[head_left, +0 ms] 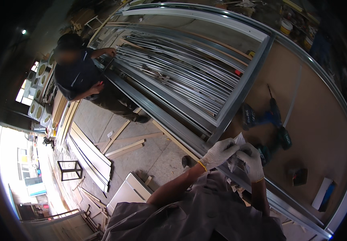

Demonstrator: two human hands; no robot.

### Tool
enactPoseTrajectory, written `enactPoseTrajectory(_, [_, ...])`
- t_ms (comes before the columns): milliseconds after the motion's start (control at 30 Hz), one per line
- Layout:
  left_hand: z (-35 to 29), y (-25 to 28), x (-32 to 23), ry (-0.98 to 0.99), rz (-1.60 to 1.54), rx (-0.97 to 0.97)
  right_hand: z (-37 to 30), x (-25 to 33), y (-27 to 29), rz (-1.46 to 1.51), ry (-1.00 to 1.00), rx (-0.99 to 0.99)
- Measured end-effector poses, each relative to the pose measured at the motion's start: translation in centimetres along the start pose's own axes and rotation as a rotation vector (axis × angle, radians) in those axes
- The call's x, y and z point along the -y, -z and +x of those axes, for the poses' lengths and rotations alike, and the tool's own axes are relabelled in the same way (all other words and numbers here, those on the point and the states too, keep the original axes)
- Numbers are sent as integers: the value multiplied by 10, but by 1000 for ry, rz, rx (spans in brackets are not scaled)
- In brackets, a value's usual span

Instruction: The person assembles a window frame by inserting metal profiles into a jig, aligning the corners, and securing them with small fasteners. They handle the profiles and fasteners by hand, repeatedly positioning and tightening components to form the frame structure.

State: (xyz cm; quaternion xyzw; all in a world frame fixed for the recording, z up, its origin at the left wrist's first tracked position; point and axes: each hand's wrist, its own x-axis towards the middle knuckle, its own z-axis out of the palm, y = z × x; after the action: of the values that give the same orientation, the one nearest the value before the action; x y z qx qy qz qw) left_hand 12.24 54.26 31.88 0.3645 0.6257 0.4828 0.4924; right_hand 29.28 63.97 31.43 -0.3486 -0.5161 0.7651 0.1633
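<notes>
Head view: the gloved left hand (220, 154) and right hand (251, 161) are close together and grip a small, shiny bag (240, 139) near the metal frame (242, 90). The hands hide part of the bag, so I can't tell what is in it. A blue drill (273, 115) and a green tool (283, 138) lie close on the brown surface (322, 100). The right hand hides some of the green tool. A dark thing (300, 176) farther right is too blurry to name.

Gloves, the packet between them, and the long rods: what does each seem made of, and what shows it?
Gloves: probably knitted fabric, matt off-white; the soft-looking surface shows no glints.
Packet: perhaps thin plastic, slightly shiny; it looks whitish and crinkled.
Rods: likely metal, smooth; bright silvery streaks run along them.
</notes>
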Motion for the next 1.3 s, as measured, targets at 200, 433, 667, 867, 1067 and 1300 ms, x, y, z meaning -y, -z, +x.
enactPoseTrajectory(200, [2, -10, 10, -44, -57, -61, -2, 6, -4, 119, -22, -19])
enactPoseTrajectory(433, [8, -3, 13, -114, 227, -6, -4, -1, -15, -341, 289, -176])
enactPoseTrajectory(667, [14, -7, 45, -645, 903, -93, 3, -4, -10, -748, 528, -427])
enactPoseTrajectory(867, [3, -11, 12, -165, 263, -144, 12, 24, 47, -896, 619, -530])
enactPoseTrajectory(1067, [5, 1, -23, -295, 453, -155, -7, 54, 31, -1172, 639, -551])
enactPoseTrajectory(1300, [8, -5, -4, -122, 493, -206, 1, 40, 4, -1358, 623, -64])
